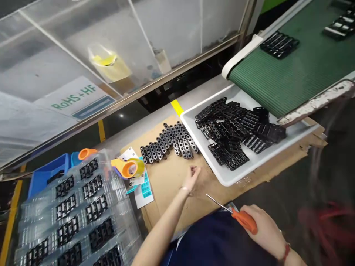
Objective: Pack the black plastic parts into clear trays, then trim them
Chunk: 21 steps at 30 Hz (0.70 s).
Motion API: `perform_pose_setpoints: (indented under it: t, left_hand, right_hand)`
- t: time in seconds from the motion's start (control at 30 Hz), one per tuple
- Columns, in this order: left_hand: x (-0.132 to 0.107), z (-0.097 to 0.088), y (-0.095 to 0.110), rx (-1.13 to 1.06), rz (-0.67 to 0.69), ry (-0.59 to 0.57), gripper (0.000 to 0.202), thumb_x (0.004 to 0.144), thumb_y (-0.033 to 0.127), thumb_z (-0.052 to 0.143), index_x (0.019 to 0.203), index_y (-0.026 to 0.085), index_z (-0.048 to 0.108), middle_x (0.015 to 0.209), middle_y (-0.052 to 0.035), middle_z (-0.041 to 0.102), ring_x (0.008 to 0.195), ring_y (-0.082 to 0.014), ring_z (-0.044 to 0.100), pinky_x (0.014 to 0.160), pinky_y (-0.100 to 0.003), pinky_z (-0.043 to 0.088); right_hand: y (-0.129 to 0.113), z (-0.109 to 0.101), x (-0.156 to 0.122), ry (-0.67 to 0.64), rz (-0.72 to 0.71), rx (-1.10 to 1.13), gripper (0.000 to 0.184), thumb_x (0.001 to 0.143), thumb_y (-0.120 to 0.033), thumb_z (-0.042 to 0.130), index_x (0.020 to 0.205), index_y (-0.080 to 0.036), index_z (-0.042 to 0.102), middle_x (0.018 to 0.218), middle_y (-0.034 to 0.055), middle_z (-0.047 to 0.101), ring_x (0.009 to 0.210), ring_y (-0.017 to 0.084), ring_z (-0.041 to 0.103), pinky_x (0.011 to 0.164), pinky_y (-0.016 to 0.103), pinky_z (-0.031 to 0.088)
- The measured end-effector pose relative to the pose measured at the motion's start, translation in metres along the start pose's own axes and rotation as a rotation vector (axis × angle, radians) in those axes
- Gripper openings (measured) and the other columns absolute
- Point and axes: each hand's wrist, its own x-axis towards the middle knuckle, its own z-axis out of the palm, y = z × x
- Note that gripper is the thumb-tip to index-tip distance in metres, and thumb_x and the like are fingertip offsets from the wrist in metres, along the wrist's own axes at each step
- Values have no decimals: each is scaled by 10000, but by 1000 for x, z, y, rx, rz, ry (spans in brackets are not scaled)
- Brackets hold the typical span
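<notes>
My left hand (191, 179) is over the brown cardboard (169, 181), its fingers curled together; whether anything is between them is hidden. In my right hand (263, 229) is a screwdriver (245, 220) with an orange handle, its thin metal shaft pointing up and left above the cardboard's near edge. Beyond my left hand, black moulded parts with rows of round holes (158, 147) stand close together on the cardboard. To the right, a white tray (226, 177) holds a heap of black ribbed plastic parts (230, 129).
A green conveyor belt (299, 66) carrying black parts overhangs the tray. At left, stacked clear plastic trays (122, 210) hold black parts in rows. An orange tape dispenser (129, 169) sits on them beside printed labels (145, 188). Behind is a blue bin (50, 171) and a clear panel (166, 29).
</notes>
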Motion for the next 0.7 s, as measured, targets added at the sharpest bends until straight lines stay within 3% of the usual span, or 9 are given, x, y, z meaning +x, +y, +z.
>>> perform_pose_setpoints:
  t: [0.03,0.1,0.2,0.33,0.47,0.6,0.7]
  left_hand:
    - [12,30,6,-34,-14,5,300,980,392,617,1170,162,644,1112,-75,695,945,-198,685,845,-407,591]
    - [32,67,14,-99,-19,28,355,974,375,625,1264,171,604,1244,-100,651,1065,-235,661,916,-454,571]
    - [47,80,17,-192,-9,62,445,949,342,660,1356,192,556,1420,-122,559,1249,-295,580,1039,-534,504]
    - [38,63,2,-312,-53,73,463,968,328,633,1400,206,523,1451,-123,551,1276,-293,576,1068,-542,488]
    - [17,40,-22,-398,-161,73,418,994,375,589,1365,189,539,1267,-107,662,1060,-234,685,930,-456,577]
    - [1,7,-43,-402,-237,86,406,1011,437,550,1317,171,558,1113,-77,683,875,-184,689,784,-383,601]
    - [-11,-22,-54,-347,-253,91,339,1004,426,570,1209,160,613,1054,-60,681,853,-172,673,767,-365,592]
  right_hand:
    - [6,-2,-3,-13,16,8,146,745,-150,551,762,-247,659,739,17,674,700,199,662,668,289,501]
    - [16,-6,-9,-33,48,16,146,767,-144,552,759,-247,656,755,18,681,719,200,664,681,290,500]
    - [31,-9,-16,-63,92,21,166,765,-122,561,783,-246,669,772,19,694,749,208,670,702,295,497]
    - [44,-11,-16,-109,119,16,205,765,-89,542,802,-229,687,775,35,703,742,223,669,715,316,481]
    - [48,-13,-6,-176,102,3,165,785,-138,555,731,-230,682,698,34,682,676,228,652,675,324,462]
    - [45,-12,9,-233,59,-19,158,764,-171,565,663,-235,669,649,38,668,648,222,654,662,313,476]
    - [39,-6,17,-279,-19,-24,172,761,-218,577,622,-255,672,607,35,673,617,233,669,621,310,484]
